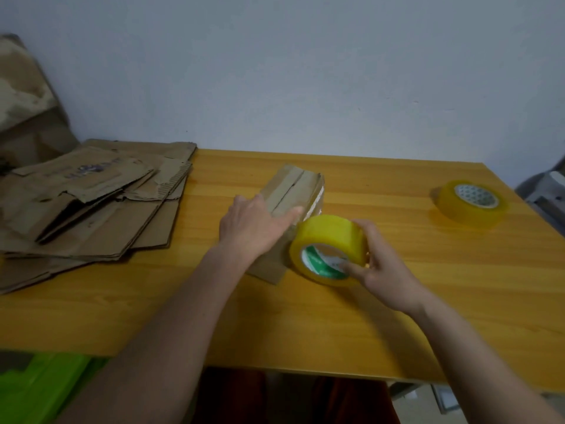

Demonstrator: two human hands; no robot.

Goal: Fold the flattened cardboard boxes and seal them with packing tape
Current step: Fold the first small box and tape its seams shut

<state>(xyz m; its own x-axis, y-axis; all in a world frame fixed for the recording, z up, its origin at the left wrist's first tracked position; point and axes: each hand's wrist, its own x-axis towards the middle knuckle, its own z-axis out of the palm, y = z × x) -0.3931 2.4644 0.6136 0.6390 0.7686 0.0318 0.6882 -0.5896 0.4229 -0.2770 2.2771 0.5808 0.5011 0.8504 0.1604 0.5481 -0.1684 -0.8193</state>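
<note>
You are pressing your left hand (255, 228) flat on top of the folded cardboard box (298, 191), fingers straight and laid along its upper face, fingertips reaching toward the box's right edge. The box is sitting near the middle of the wooden worktop (397, 316), its top flaps meeting along a dark centre seam, and a strip of clear tape is showing on its right end (glossy, so it is hard to tell how far it runs).

Your right hand (380, 266) is gripping the roll of yellow packing tape (328, 249), fingers curled over the outer rim and the thumb reaching into the green-and-white core. You are holding the roll on edge, just beside the near right corner of the box and touching or almost touching your left fingertips.

A second roll of yellow tape (472, 201) is lying flat on the worktop, well apart to the right. A stack of flattened cardboard boxes (91, 203) is lying on the left end of the worktop, overhanging its edge, with more worn cardboard (27, 96) leaning against the wall behind it. Something bright green (39, 390) is showing below the worktop's near left edge.
</note>
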